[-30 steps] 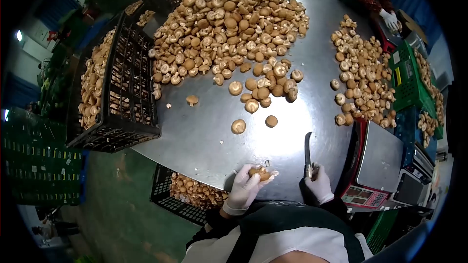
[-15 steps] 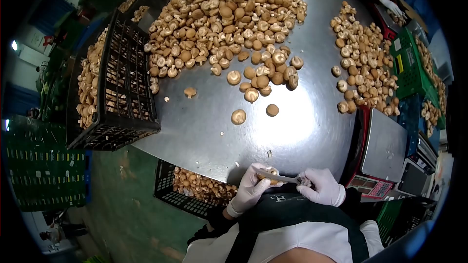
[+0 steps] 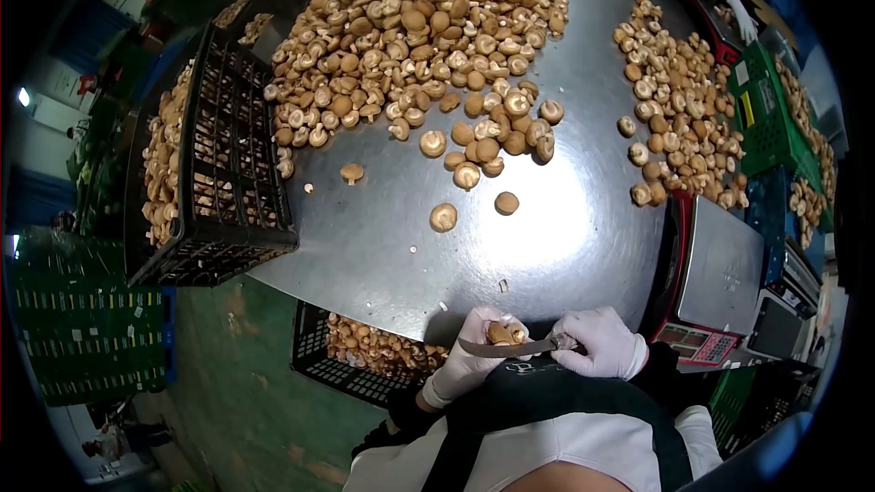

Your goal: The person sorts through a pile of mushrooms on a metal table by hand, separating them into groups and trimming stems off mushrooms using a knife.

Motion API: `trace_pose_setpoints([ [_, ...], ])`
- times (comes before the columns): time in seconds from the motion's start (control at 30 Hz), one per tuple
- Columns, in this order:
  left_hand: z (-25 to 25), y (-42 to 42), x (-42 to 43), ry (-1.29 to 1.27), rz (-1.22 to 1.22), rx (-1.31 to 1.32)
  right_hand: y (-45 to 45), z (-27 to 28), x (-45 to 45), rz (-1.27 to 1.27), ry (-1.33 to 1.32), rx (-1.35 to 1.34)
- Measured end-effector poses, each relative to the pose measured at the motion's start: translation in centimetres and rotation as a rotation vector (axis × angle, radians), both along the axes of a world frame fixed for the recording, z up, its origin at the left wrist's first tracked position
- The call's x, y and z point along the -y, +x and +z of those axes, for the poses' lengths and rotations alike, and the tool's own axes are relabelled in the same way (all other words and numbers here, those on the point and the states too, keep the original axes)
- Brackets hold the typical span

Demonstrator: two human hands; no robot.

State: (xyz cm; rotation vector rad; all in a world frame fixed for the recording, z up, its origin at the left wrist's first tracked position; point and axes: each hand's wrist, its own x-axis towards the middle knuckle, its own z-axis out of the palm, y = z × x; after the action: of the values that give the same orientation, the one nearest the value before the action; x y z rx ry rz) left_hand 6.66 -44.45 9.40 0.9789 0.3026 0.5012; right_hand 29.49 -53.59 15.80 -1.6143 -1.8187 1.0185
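Observation:
My left hand (image 3: 469, 357), in a white glove, is closed around a brown mushroom (image 3: 503, 333) at the table's near edge. In my gloved right hand (image 3: 599, 343) is a knife (image 3: 510, 348), its handle mostly hidden by the fingers. The blade points left and lies across the near side of the mushroom; whether it touches cannot be made out. Loose mushrooms (image 3: 443, 217) lie ahead on the metal table (image 3: 383, 246), in front of a large mushroom heap (image 3: 410, 27).
A black crate (image 3: 239, 155) of mushrooms stands at the table's left; another crate (image 3: 314, 355) sits below the near edge. On the right are a second mushroom pile (image 3: 679, 118), a red scale (image 3: 720, 264) and a green crate (image 3: 761, 118). A co-worker's gloved hand (image 3: 743, 18) shows far right.
The knife blade has shifted to the near side of the mushroom, which now shows more of its brown surface. My right hand has moved slightly. The co-worker's hand has moved too.

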Motion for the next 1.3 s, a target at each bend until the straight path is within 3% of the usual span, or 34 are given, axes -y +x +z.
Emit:
trace_pose_setpoints([
  [0.17, 0.0, 0.3, -0.2, -0.013, -0.064, -0.048, -0.4, -1.2, 0.0, -0.044, 0.116, 0.044],
  [0.33, -0.2, 0.8, 0.6, 0.134, 0.145, 0.060, -0.9, -2.2, 0.0, -0.104, 0.159, 0.011],
  [0.4, 0.1, 0.9, 0.5, 0.201, 0.152, 0.058, -0.6, -2.3, 0.1, -0.014, -0.117, -0.220],
  [0.43, 0.2, 0.9, 0.5, 0.266, 0.162, 0.055, -0.4, -2.4, 0.0, -0.017, -0.116, -0.220],
  [0.5, -0.3, 0.9, 0.4, 0.285, 0.157, 0.068, -0.2, -2.5, -0.1, 0.017, 0.012, -0.054],
  [0.67, -0.7, 1.2, 0.8, 0.370, 0.227, 0.056, -1.4, -3.9, -0.1, -0.113, 0.205, 0.016],
  [0.73, -0.7, 1.3, 1.2, 0.170, 0.261, 0.087, -1.5, -4.2, -0.2, -0.135, 0.231, 0.031],
  [0.83, -0.4, 1.6, 1.1, 0.106, 0.258, 0.187, -1.3, -4.5, -0.6, -0.132, 0.275, 0.066],
  [1.0, -0.6, 1.3, 1.6, -0.007, 0.240, 0.101, -0.3, -6.0, -0.8, -0.142, 0.319, 0.134],
  [1.07, -0.5, 1.5, 1.6, -0.082, 0.237, 0.108, 0.4, -8.1, 0.1, -0.416, 0.198, 0.148],
  [1.1, -0.1, 1.6, 1.5, -0.081, 0.273, 0.230, 1.7, -8.8, 0.6, -0.565, 0.052, 0.180],
  [1.17, -0.4, 1.3, 1.3, -0.088, 0.307, 0.371, 3.7, -9.1, 1.8, -0.577, 0.045, 0.201],
  [1.3, 1.1, 0.3, 0.1, 0.111, 0.417, 0.202, 2.2, -8.2, 1.9, -0.454, -0.117, 0.235],
])
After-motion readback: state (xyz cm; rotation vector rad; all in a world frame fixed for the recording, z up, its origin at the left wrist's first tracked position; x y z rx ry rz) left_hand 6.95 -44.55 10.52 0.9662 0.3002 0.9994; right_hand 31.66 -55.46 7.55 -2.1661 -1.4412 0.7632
